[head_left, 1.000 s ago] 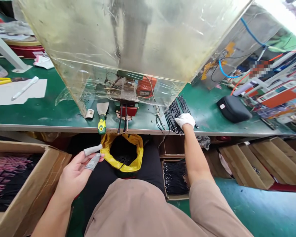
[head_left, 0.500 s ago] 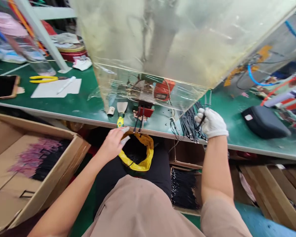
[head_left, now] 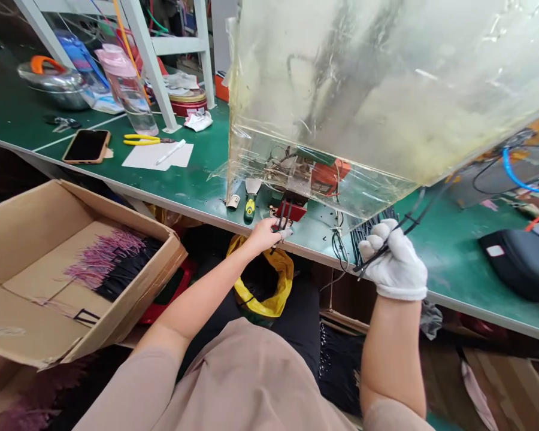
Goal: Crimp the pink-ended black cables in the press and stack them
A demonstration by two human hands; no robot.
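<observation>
My right hand [head_left: 393, 260], in a white glove, is closed on a thin black cable [head_left: 408, 222] lifted above the pile of black cables [head_left: 363, 236] on the green bench [head_left: 184, 179]. My left hand [head_left: 266, 232], with taped fingertips, pinches the two black cables [head_left: 286, 214] that hang from the small red fixture [head_left: 291, 209] at the bench's front edge. A big clear plastic hood [head_left: 386, 90] hangs over the fixture and hides the machine behind it.
A yellow-lined bin [head_left: 265, 284] sits under the bench edge. An open cardboard box [head_left: 72, 263] with purple-tipped black cables stands at the left. On the bench lie a green-handled scraper [head_left: 250, 197], a phone [head_left: 87, 145], yellow pliers [head_left: 144, 140], paper and a black pouch [head_left: 521, 263].
My left hand rose from my lap to the cables at the red fixture. My right hand closed on a cable and lifted it off the pile. The view swung left.
</observation>
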